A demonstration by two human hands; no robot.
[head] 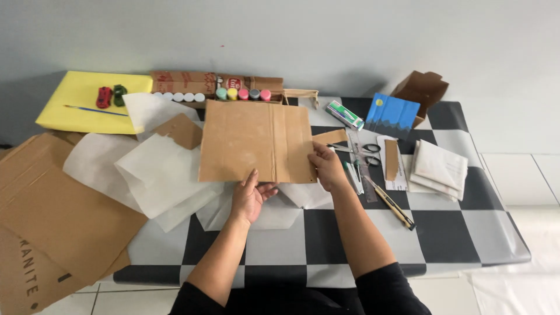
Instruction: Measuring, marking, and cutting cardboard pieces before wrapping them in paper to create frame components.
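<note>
A brown cardboard sheet (254, 143) is held up above the checkered table (443, 233), roughly square with a vertical crease. My left hand (249, 195) supports its lower edge, fingers under the bottom. Gripping the sheet's right edge near the lower corner is my right hand (326, 166). White tracing paper sheets (166, 172) lie under and to the left of the cardboard.
A row of small paint pots (233, 94) lines a long box at the back. Yellow paper (87, 99) with a brush and toy cars lies far left. Scissors (371, 154), pens, a ruler, folded white papers (438, 166), a blue painted card (392, 115) sit right. Large cardboard (52, 216) overhangs left.
</note>
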